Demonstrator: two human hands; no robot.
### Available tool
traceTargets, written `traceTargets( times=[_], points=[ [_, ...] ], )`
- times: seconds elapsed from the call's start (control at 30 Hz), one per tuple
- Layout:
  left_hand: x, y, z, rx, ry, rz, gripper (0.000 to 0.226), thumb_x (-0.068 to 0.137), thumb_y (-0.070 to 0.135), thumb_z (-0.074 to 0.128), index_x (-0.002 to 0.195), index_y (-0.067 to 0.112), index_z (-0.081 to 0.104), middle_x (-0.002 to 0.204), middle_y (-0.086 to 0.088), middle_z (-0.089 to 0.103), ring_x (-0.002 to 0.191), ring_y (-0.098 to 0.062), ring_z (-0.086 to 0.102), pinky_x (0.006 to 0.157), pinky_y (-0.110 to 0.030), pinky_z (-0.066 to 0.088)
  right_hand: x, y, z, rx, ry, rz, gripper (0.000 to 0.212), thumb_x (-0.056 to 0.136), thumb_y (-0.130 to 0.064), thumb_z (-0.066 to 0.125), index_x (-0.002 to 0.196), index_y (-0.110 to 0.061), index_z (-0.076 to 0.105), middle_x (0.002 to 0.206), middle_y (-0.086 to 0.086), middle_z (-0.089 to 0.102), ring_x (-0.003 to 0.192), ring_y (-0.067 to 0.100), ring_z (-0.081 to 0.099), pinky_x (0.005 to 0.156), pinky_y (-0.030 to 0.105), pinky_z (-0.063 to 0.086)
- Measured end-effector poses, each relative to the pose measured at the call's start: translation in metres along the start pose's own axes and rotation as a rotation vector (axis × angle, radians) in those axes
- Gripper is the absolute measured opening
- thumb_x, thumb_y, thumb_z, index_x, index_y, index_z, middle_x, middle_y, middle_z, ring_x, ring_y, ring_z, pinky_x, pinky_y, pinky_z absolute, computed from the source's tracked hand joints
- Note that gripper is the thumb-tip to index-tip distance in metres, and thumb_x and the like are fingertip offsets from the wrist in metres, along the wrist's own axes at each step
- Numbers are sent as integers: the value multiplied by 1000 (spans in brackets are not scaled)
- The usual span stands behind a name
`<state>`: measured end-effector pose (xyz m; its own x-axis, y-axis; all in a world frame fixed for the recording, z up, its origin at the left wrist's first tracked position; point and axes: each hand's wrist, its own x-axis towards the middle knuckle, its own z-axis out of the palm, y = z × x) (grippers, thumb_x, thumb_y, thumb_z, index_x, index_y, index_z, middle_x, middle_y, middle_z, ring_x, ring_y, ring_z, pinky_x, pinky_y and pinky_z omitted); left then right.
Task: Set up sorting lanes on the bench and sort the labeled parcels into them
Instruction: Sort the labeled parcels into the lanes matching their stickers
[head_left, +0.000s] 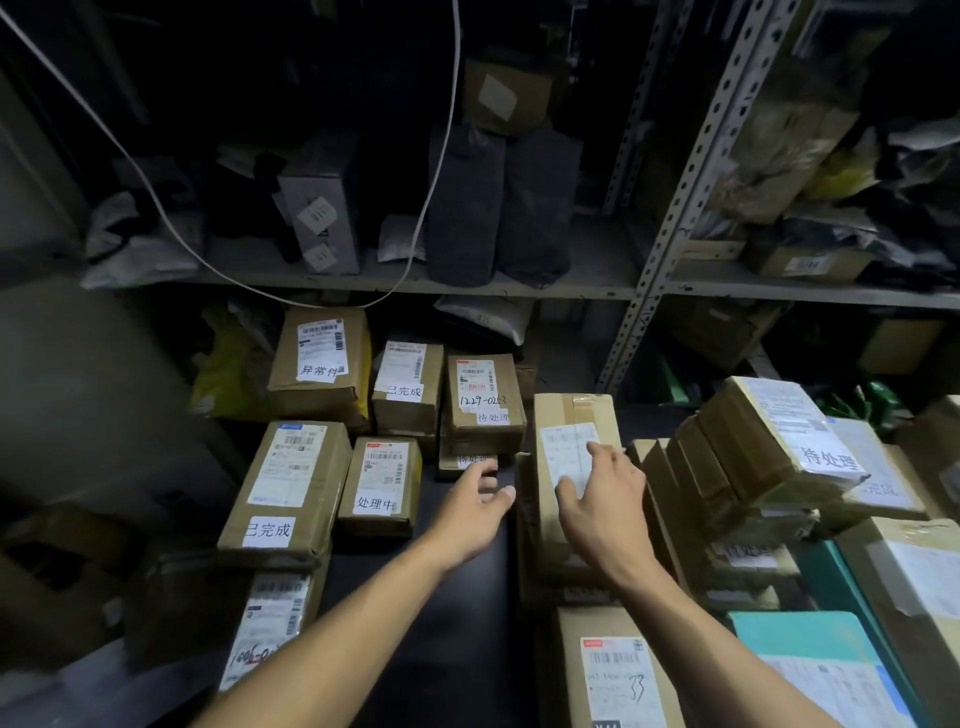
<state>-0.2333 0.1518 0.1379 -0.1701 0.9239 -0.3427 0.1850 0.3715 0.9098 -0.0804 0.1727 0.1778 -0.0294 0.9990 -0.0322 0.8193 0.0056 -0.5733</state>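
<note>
**Seven parcels laid out at left, a big pile at right not yet sorted**

Seven cardboard parcels sit in rows on the left half of the dark counter, each w/ a white status sticker. Back row: 异常件 parcel, 已完成 parcel, 待处理 parcel, which rests on a flat parcel w/ what looks like the same tag, though it's partly hidden. Front row: large 已完成 parcel, 处理中 parcel. One more parcel lies nearer, handwritten number on it, status tag not visible.

By tag, readable: 1 异常件, 2 已完成, 1 处理中, 1–2 待处理. So lanes seem begun, approx. one column per status, but they aren't tidy yet.

Left to do: the unsorted pile at right. I count approx. eight boxes there, incl. a tilted 待处理 box, a teal box and a near box marked 33; more may be buried.

Left hand hovers over the counter beside the tall parcel, fingers apart, holding nothing. Right hand lies on that parcel's label, fingers spread, not gripping. It's prob. the next to be sorted.
</note>
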Motion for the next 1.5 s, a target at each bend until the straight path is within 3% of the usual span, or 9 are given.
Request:
traceTargets(
  times=[0.13,0.23,0.33,0.43,0.6,0.83,1.0,1.27,1.5],
  points=[
    [5,-1,-25,1,39,5,49,98,19,55,144,16,38,134,-3,51,104,-5,53,78,-12,39,3,-23,15,88,-23,-96,52,97,-21,53,145,-8,39,149,9,42,139,23,33,113,29,24],
    [8,-5,-48,-1,70,-1,50,98,21,55,145,17,37,131,1,52,108,-7,53,78,-17,41,4,-40,29,131,-59,-179,49,95,-17,56,142,-9,44,142,9,49,134,21,39,111,27,26],
    [9,-13,-71,-11,115,-17,50,98,22,56,144,17,38,132,-1,53,112,-10,54,89,-23,43,3,-57,48,146,-112,-212,52,97,-22,56,145,-9,42,144,7,48,136,20,41,114,29,31],
    [6,-32,-89,10,141,-56,50,97,24,56,144,18,39,136,-4,53,115,-11,53,96,-27,41,0,-69,73,174,-187,-206,52,95,-23,58,144,-12,43,143,5,51,133,19,46,105,21,31],
    [3,-75,-108,42,207,-170,53,99,20,52,149,22,34,147,-5,45,132,-20,46,111,-41,37,2,-76,128,200,-415,-56,51,96,-26,56,144,-14,43,138,8,57,125,24,57,102,34,46],
    [18,-124,-112,186,191,-307,61,98,21,48,153,25,23,156,-5,33,142,-22,34,116,-40,30,14,-65,205,122,-592,133,48,100,-28,50,143,-9,42,139,11,58,127,28,54,96,31,42],
    [36,-148,-102,189,165,-330,67,98,21,48,156,17,13,160,-6,23,144,-23,28,117,-39,27,33,-59,241,96,-600,205,53,101,-36,50,143,-6,41,141,15,55,129,32,52,97,32,43],
    [42,-168,-92,99,219,-350,73,95,23,52,155,25,10,155,-8,34,142,-21,34,115,-38,30,60,-56,277,284,-598,332,65,97,-46,55,142,-2,38,138,16,57,124,32,56,94,36,46],
    [42,-168,-93,15,233,-352,77,96,14,52,155,25,4,155,-7,32,140,-15,36,110,-28,31,62,-54,285,421,-594,381,41,98,-32,58,130,-6,59,127,14,66,116,29,63,97,38,51]
  ],
)
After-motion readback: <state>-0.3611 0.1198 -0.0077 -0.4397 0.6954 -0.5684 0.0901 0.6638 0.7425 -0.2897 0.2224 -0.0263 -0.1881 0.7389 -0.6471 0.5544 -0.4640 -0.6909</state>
